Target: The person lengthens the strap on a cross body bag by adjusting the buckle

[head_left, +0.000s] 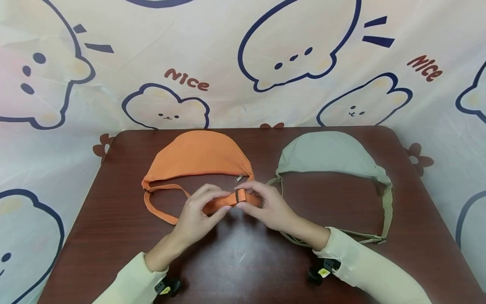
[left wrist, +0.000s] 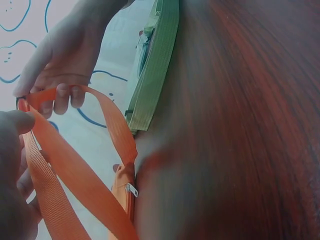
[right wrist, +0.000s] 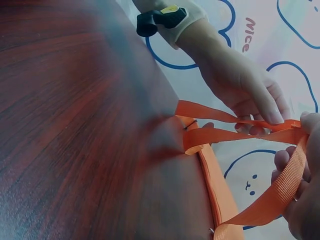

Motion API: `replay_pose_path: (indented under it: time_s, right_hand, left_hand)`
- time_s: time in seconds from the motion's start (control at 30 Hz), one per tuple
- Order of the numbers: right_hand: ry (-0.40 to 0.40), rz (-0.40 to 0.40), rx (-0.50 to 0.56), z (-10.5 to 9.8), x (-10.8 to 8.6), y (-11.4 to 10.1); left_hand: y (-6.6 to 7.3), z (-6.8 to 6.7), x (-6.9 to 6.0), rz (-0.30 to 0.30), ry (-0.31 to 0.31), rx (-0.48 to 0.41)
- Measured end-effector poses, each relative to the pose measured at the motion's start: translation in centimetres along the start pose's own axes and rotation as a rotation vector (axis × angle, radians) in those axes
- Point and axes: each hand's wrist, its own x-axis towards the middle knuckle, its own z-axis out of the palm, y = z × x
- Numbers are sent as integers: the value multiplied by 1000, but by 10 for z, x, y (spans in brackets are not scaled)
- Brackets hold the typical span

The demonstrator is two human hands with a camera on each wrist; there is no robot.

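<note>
Head view: left hand (head_left: 197, 212) and right hand (head_left: 271, 206), fingers (head_left: 210, 195) pinching orange strap (head_left: 221, 203) at dark slider (head_left: 237, 196).

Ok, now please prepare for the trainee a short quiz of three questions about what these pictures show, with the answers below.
1. Multiple choice. What do the left hand and the right hand both hold?
A) the green strap
B) the orange strap
C) a sleeve

2. True or false. In the head view, the green bag lies to the right of the orange bag.

3. Fill in the blank. In the head view, a silver zipper pull shows near the ____ end of the orange bag (left or right).

Key: 1. B; 2. True; 3. right
</note>
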Motion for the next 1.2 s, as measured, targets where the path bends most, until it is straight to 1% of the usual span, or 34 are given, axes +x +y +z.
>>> replay_pose_path:
  time_s: [0.13,0.2,0.37,0.5,0.6,0.67,0.8,1.0,1.2]
  right_hand:
    - [-2,-14,20,3,1,2]
    - [4,-25,24,4,0,3]
    - [12,-38,19,4,-1,4]
    - [15,-31,29,4,-2,5]
    - [18,-34,40,3,-1,5]
    - [19,-41,43,3,-1,5]
    - [26,-52,48,2,-1,5]
    - [43,-67,57,1,0,7]
    - [24,-13,70,3,0,6]
  left_hand:
    - [0,1,2,-3,-6,-9]
    - [0,2,2,6,-3,-11]
    - [-2,3,0,9,-2,-8]
    - [-5,2,-4,11,3,48]
    - [-8,1,-7,17,21,95]
    - [-8,1,-8,21,36,109]
    - [-9,0,-9,23,48,104]
    - [-7,-1,-8,31,25,92]
    - [-6,0,-7,31,21,71]
